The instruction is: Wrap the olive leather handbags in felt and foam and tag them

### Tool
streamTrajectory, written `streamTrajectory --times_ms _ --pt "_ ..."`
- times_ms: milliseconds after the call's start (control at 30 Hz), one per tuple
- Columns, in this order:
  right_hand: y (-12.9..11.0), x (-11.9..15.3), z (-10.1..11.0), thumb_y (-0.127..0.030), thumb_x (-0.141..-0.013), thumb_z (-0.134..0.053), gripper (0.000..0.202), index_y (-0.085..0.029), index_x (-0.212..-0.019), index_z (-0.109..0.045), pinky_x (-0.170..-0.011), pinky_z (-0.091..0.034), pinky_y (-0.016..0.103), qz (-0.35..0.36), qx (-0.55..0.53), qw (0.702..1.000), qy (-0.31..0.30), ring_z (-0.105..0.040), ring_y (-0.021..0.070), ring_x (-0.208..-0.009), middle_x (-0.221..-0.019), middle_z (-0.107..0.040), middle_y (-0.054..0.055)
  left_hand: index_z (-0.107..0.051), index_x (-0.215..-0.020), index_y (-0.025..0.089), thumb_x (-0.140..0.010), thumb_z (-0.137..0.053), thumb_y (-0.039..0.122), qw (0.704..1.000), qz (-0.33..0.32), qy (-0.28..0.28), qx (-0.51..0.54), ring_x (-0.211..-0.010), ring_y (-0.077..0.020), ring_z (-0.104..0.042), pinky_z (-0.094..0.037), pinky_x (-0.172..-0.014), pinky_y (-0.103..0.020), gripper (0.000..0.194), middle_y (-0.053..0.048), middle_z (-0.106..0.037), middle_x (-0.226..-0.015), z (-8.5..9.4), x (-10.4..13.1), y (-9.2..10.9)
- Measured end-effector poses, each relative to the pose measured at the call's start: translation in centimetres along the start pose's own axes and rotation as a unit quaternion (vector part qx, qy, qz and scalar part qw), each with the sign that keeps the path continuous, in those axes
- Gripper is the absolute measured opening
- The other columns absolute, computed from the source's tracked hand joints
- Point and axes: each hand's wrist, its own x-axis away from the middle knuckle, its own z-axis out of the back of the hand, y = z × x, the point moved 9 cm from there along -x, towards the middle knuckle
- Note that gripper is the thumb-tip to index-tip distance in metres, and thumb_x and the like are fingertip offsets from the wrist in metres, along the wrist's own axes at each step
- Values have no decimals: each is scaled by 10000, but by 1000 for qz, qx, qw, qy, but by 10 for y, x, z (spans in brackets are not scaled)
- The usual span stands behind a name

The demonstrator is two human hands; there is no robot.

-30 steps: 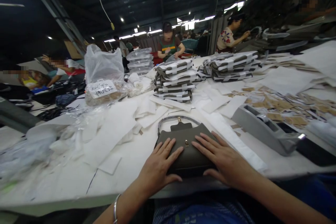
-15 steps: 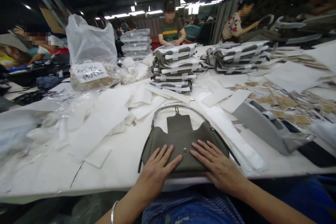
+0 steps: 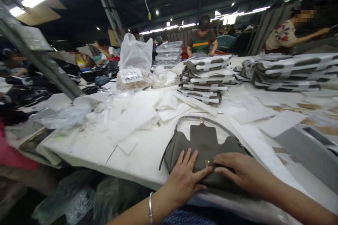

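An olive-grey handbag (image 3: pixel 203 146) lies on the white-covered table near its front edge, its flap (image 3: pixel 202 136) spread away from me and its strap (image 3: pixel 224 125) arched beyond. My left hand (image 3: pixel 184 175) rests on the bag's front with the fingers spread, the thumb reaching toward the small gold clasp (image 3: pixel 207 163). On the other side of the clasp, my right hand (image 3: pixel 241 170) touches the bag's front, thumb and fingers apart, some fingers hidden behind others. Neither hand grips anything.
Stacks of wrapped grey bags (image 3: pixel 202 77) stand beyond the handbag. White sheets (image 3: pixel 137 112) lie to the left, near a clear plastic bag (image 3: pixel 136 54). A grey object (image 3: pixel 306 154) sits at the right. A person (image 3: pixel 202 38) works across the table.
The view has turned left, so the table and handbag appear farther right. My right hand has tilted and shifted on the bag, closer to the clasp. My left hand stays on the bag.
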Motion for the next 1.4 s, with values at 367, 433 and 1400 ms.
streamTrajectory --times_ms 367,433,1400 --pt "-129 -286 -40 -221 -879 -659 636 -99 -1461 -435 -1172 -298 481 198 62 978 16 -360 314 -1427 -1532 -415 191 -177 -1534 462 -980 -424 537 994 -4 99 -45 -1413 -323 -391 -392 -1097 -494 612 -136 -384 -1540 8 6 -1" --pt "-145 -317 -68 -255 -837 -715 730 -101 -1479 -404 -1198 -208 535 223 75 972 -2 -283 338 -1462 -1569 -352 192 -193 -1534 459 -959 -458 547 993 -12 101 -51 -1390 -333 -423 -406 -1083 -503 639 -126 -432 -1509 1 4 -2" --pt "-64 4 5 -67 -874 -455 535 -145 -1396 -541 -1128 -366 543 90 196 976 10 -544 293 -1297 -1389 -597 125 -576 -1259 189 -885 -669 397 867 -74 107 -481 -1164 -291 -572 -558 -875 -501 438 -111 -545 -1350 -9 5 19"
